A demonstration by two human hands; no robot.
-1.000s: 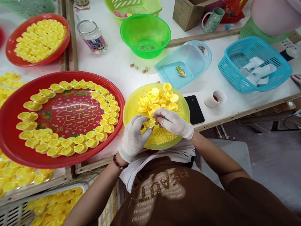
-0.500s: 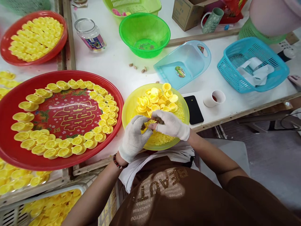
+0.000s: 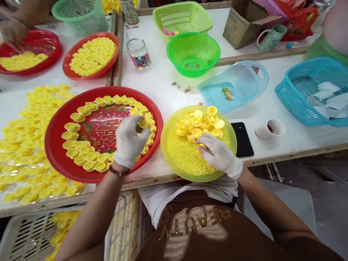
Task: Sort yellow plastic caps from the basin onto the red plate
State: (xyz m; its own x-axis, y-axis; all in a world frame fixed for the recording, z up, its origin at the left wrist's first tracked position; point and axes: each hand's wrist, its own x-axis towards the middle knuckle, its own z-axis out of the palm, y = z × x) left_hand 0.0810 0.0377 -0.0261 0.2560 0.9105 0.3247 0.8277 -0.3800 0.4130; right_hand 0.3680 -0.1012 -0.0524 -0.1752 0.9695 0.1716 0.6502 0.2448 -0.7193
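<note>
My left hand, in a white glove with bare fingertips, is over the right side of a big red tray. Its thumb and fingers pinch a small yellow plastic cup. Similar yellow cups stand in a ring on the tray's patterned floor. My gloved right hand hovers over a yellow bowl, fingers curled together; what they hold, if anything, is hidden. In that bowl, loose yellow cups are heaped at the back and small yellow pellets fill the front.
A black phone and a paper cup are right of the bowl. Behind are a blue scoop, a green bowl and a glass jar. Yellow cups cover the table at left. Another person's hand works at a red tray.
My left hand has left the yellow bowl and moved left over the red tray with a cup. My right hand stays at the bowl. The view has shifted left.
</note>
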